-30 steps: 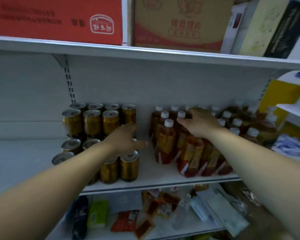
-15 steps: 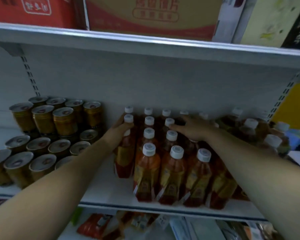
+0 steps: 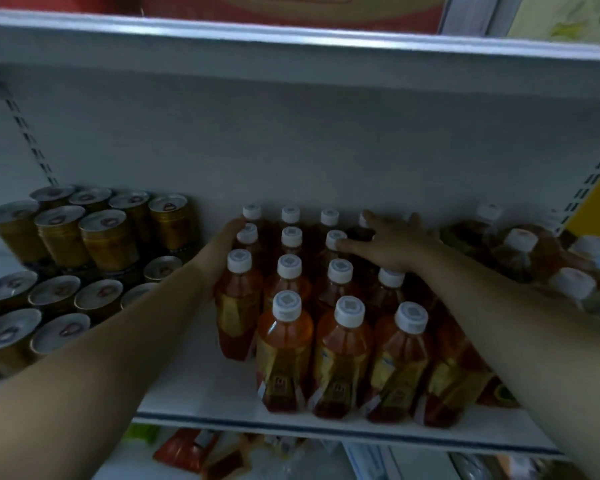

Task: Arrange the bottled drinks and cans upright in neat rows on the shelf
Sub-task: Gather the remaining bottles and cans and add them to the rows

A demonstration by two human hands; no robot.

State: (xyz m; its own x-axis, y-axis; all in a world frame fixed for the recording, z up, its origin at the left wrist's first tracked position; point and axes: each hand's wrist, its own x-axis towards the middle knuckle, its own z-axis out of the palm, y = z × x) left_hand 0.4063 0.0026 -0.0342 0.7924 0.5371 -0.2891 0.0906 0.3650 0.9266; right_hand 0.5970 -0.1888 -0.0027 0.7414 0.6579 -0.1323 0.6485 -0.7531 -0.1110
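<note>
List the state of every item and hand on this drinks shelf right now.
Orange bottles: upright, capped, in rows.
Gold cans: upright, stacked in two tiers.
Darker bottles: far right, blurred, apparently leaning, untidy.
Left hand: open, pressed against the left side of the bottle block.
Right hand: open, fingers spread, resting on caps near the back.

Both bare forearms reach forward and up from the lower corners. The left hand point(image 3: 227, 242) stands edge-on, palm turned inward to the right, fingers extended and mostly hidden. The right hand point(image 3: 392, 242) lies palm down, fingers spread, thumb pointing left
</note>
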